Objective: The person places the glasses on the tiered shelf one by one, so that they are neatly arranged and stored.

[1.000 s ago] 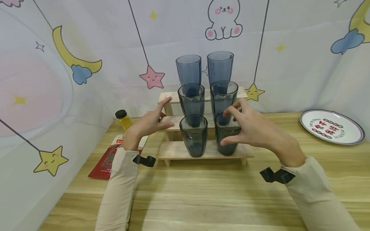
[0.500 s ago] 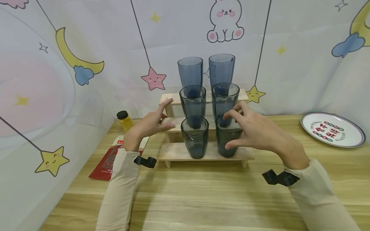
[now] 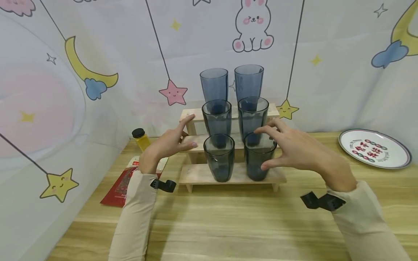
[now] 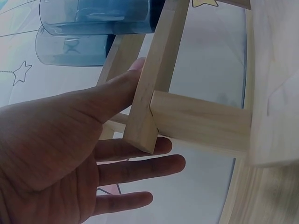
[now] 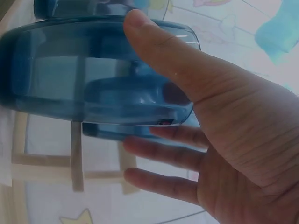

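Observation:
Six-sided-looking blue-grey glass tumblers stand upright in pairs on a three-tier wooden rack. My right hand spreads its thumb and fingers around the right side of the front right tumbler; the thumb overlaps a tumbler in the right wrist view, and contact cannot be told. Left of it is the front left tumbler. My left hand rests at the rack's left end, forefinger on the top tier and thumb by the middle tier. Its fingers look straight in the left wrist view, beside a wooden bar.
A white plate with red lettering lies at the right. Behind my left forearm are a red packet and a yellow bottle with a black cap. A printed curtain hangs close behind the rack.
My right hand has shifted slightly right, its thumb drawing away from the front right tumbler. The left hand keeps its place on the rack. The head view has tilted up slightly.

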A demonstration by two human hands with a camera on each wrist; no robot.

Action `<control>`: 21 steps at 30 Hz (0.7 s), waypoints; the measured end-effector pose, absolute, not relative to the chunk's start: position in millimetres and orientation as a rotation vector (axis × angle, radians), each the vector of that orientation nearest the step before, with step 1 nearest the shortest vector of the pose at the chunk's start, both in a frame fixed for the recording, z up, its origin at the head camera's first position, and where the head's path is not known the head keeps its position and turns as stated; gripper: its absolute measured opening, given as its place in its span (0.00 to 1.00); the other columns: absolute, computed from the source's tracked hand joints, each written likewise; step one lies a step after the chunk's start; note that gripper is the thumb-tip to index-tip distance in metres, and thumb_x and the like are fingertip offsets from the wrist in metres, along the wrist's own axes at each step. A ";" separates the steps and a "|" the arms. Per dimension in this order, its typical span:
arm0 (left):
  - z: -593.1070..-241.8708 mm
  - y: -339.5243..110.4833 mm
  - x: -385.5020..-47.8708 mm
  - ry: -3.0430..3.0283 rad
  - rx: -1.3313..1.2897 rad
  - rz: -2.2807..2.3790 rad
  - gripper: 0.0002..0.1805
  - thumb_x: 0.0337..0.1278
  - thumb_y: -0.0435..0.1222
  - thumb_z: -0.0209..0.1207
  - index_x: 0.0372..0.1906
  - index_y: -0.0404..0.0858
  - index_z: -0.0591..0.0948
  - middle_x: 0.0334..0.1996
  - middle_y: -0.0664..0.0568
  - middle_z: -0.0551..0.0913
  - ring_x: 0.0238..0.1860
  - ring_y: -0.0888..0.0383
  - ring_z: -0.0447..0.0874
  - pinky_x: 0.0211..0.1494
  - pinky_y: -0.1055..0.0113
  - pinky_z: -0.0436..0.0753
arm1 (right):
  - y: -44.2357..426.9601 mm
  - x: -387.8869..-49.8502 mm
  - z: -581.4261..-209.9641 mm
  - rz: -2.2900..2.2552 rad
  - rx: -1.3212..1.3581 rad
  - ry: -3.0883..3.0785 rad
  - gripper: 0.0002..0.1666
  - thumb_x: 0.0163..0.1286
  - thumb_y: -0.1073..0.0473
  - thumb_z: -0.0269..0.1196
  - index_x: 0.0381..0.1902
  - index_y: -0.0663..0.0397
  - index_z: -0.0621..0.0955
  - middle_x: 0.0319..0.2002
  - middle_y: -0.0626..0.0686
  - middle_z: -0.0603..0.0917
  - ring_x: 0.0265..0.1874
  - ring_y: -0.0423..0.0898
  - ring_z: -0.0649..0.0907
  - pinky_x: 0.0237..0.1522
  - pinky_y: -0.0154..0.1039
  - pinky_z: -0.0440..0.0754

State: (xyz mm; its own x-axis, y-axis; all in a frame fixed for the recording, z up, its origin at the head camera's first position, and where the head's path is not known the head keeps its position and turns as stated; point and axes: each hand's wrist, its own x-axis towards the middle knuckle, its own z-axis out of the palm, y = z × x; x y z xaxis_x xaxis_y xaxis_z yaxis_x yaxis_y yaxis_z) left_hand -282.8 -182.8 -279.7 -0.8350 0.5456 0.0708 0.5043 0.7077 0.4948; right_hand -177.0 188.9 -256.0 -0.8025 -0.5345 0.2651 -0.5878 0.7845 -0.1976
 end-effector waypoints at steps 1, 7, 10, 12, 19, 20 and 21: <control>-279.9 -183.2 -282.9 2.829 0.872 0.781 0.50 0.65 0.48 0.64 0.81 0.58 0.43 0.56 0.37 0.81 0.53 0.42 0.80 0.57 0.44 0.76 | 189.0 -176.8 -256.1 0.407 0.888 -2.779 0.51 0.51 0.36 0.77 0.69 0.45 0.71 0.60 0.55 0.68 0.33 0.47 0.78 0.33 0.43 0.77; -280.7 -186.9 -283.6 2.845 0.902 0.763 0.50 0.65 0.48 0.65 0.81 0.57 0.44 0.53 0.38 0.82 0.50 0.44 0.82 0.56 0.46 0.77 | 190.1 -174.8 -254.6 0.433 0.896 -2.796 0.52 0.52 0.39 0.78 0.71 0.44 0.69 0.60 0.54 0.70 0.34 0.45 0.78 0.32 0.43 0.77; -279.9 -189.5 -283.4 2.855 0.906 0.758 0.50 0.65 0.47 0.65 0.81 0.57 0.45 0.53 0.39 0.82 0.50 0.44 0.82 0.56 0.47 0.77 | 190.4 -174.0 -253.0 0.440 0.905 -2.808 0.53 0.53 0.41 0.78 0.73 0.44 0.67 0.59 0.54 0.71 0.34 0.44 0.78 0.31 0.41 0.76; -279.6 -191.1 -283.0 2.856 0.903 0.761 0.50 0.65 0.47 0.65 0.81 0.58 0.46 0.53 0.39 0.82 0.50 0.44 0.82 0.55 0.47 0.77 | 191.2 -173.8 -251.9 0.445 0.907 -2.814 0.54 0.52 0.44 0.79 0.73 0.44 0.66 0.57 0.53 0.72 0.34 0.44 0.77 0.30 0.40 0.75; -279.0 -197.7 -281.1 2.860 0.900 0.764 0.49 0.64 0.46 0.66 0.81 0.58 0.48 0.54 0.39 0.82 0.50 0.44 0.82 0.55 0.46 0.78 | 196.4 -173.5 -246.5 0.445 0.875 -2.877 0.53 0.54 0.50 0.79 0.75 0.41 0.65 0.57 0.52 0.74 0.42 0.47 0.80 0.36 0.45 0.78; -278.7 -198.6 -281.2 2.863 0.902 0.767 0.49 0.64 0.46 0.66 0.80 0.58 0.48 0.54 0.39 0.81 0.51 0.44 0.82 0.55 0.46 0.78 | 198.0 -173.8 -245.5 0.445 0.864 -2.884 0.52 0.55 0.50 0.78 0.74 0.41 0.65 0.58 0.52 0.74 0.45 0.48 0.81 0.38 0.47 0.80; -278.2 -199.4 -281.1 2.864 0.903 0.769 0.49 0.64 0.46 0.66 0.80 0.58 0.48 0.54 0.39 0.81 0.51 0.44 0.82 0.55 0.46 0.78 | 200.1 -174.2 -244.6 0.448 0.849 -2.889 0.51 0.56 0.51 0.78 0.74 0.42 0.65 0.60 0.52 0.74 0.48 0.49 0.81 0.40 0.49 0.80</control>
State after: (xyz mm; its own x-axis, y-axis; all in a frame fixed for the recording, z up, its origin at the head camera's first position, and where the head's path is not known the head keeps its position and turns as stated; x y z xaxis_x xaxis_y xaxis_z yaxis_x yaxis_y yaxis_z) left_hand -281.1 -199.4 -278.2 -0.8294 0.5484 0.1063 0.5279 0.7074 0.4699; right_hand -174.2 200.1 -244.6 -0.8401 -0.5138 0.1740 -0.5424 0.8015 -0.2518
